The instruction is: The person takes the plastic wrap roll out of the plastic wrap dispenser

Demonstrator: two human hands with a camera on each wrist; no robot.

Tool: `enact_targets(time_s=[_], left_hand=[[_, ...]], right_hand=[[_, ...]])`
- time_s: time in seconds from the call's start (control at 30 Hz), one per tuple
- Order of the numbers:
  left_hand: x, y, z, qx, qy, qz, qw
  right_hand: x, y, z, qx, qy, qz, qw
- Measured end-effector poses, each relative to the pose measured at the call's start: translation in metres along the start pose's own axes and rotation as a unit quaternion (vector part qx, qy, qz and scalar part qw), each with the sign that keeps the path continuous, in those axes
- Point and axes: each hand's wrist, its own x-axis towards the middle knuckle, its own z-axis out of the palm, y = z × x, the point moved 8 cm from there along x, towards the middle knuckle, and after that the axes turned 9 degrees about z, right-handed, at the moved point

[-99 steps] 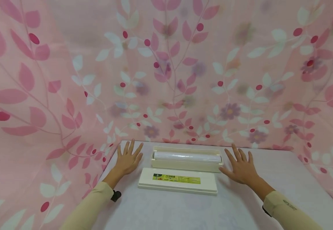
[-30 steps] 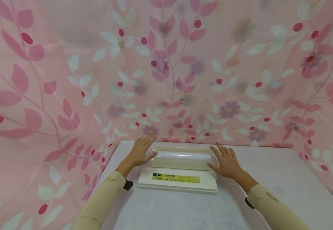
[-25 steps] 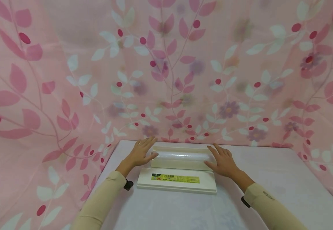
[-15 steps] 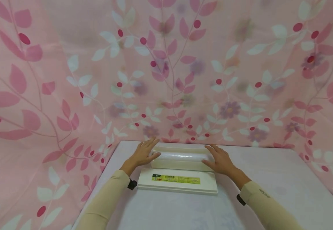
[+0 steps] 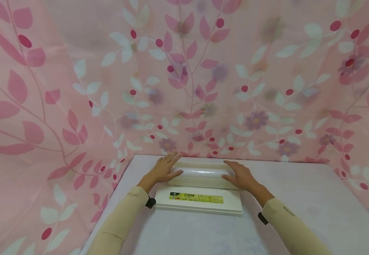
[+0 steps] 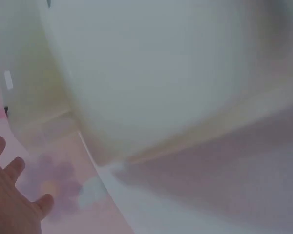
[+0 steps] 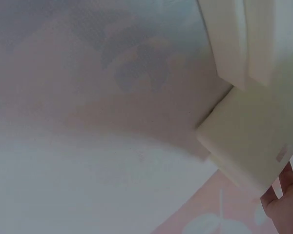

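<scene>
Film roll (image 5: 200,171): left hand (image 5: 162,171) & right hand (image 5: 240,177) at ends.

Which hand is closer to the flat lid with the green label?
Left, though only slightly. The left hand rests on the roll's end just above the lid's left corner; the right hand rests on the other end.

The roll (image 5: 200,172) is glossy clear plastic film, lying in a smooth cream plastic tray (image 5: 203,181). In front of the tray, the lid (image 5: 198,204) is matt cream plastic with a shiny paper label (image 5: 196,197). Behind the tray hangs thin printed cloth (image 5: 184,78).
</scene>
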Motion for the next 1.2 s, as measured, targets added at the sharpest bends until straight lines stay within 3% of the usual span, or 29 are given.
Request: enact_targets(time_s=[0.2, 0.4, 0.57, 0.9, 1.2], left_hand=[[0.001, -0.004, 0.017, -0.021, -0.035, -0.031, 0.9987], [-0.004, -0.008, 0.020, -0.030, -0.048, -0.048, 0.9973], [-0.008, -0.010, 0.027, -0.036, -0.088, -0.062, 0.9935], [-0.010, -0.005, 0.031, -0.043, -0.112, -0.072, 0.9902], [-0.006, -0.007, 0.027, -0.050, -0.100, -0.083, 0.9903]], right_hand=[[0.004, 0.002, 0.003, 0.019, 0.016, -0.004, 1.000], [0.006, -0.003, 0.000, 0.038, 0.062, -0.028, 0.997], [0.011, 0.002, 0.007, 0.051, 0.021, 0.008, 0.998], [0.012, 0.002, 0.014, 0.058, -0.008, 0.042, 0.997], [0.017, 0.009, 0.015, 0.070, -0.001, 0.056, 0.996]])
